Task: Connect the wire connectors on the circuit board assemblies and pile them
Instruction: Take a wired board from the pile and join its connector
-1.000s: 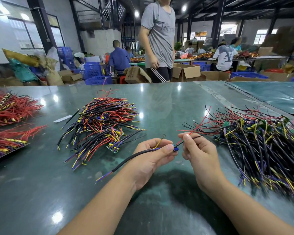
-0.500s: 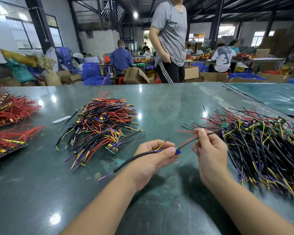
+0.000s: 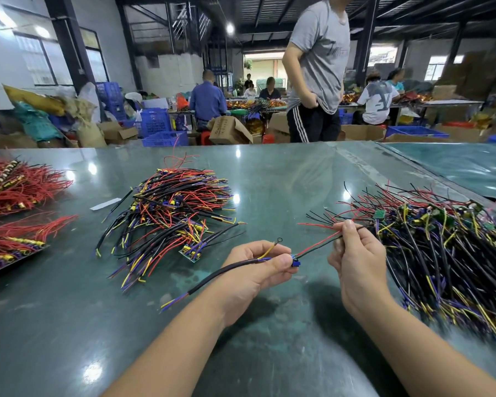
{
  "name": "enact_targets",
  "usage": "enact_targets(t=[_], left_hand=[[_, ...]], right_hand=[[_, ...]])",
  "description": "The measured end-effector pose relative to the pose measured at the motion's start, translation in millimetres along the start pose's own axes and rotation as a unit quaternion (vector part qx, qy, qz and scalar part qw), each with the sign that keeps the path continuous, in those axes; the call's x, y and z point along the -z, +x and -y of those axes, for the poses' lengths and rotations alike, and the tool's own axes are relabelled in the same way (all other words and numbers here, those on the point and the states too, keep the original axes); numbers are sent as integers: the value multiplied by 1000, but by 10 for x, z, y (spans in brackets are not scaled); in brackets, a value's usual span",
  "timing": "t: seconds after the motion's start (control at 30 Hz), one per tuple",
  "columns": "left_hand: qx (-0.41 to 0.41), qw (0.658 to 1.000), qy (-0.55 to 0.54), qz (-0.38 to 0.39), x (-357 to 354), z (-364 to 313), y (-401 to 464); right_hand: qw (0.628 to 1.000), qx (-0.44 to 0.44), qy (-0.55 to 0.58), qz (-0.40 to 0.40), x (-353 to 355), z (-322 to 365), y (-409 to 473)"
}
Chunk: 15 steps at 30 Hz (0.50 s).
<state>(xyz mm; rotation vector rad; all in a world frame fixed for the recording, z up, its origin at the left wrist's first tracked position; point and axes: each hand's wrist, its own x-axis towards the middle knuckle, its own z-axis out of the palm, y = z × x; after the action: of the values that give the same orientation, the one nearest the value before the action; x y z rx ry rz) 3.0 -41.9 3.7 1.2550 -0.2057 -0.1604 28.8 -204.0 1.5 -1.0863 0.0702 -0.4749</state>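
Observation:
My left hand (image 3: 258,266) pinches a blue connector (image 3: 295,261) at the end of a black sheathed cable (image 3: 226,273) that trails down to the left, with a yellow ring-terminal wire (image 3: 271,247) sticking up. From the connector a red and a black wire (image 3: 318,247) run up to my right hand (image 3: 355,253), which pinches them near the edge of the big unsorted pile of wired boards (image 3: 441,253). A second pile of wired assemblies (image 3: 172,207) lies left of centre, a small green board (image 3: 192,253) at its near edge.
The green glossy table (image 3: 269,173) carries red wire bundles (image 3: 15,184) on the far left and a white strip (image 3: 105,204). A person in a grey shirt (image 3: 318,67) stands at the far edge. Boxes and blue crates stand behind.
My right hand has slid away from the connector, up and to the right along the red and black wires toward the right pile. My left hand keeps its hold.

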Motion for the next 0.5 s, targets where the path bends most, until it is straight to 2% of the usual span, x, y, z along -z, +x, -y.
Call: enact_targets(t=[0.5], left_hand=[[24,999,34,27,47,16,-9]], right_hand=[[1000,-7,-7,-13,14,44,8]])
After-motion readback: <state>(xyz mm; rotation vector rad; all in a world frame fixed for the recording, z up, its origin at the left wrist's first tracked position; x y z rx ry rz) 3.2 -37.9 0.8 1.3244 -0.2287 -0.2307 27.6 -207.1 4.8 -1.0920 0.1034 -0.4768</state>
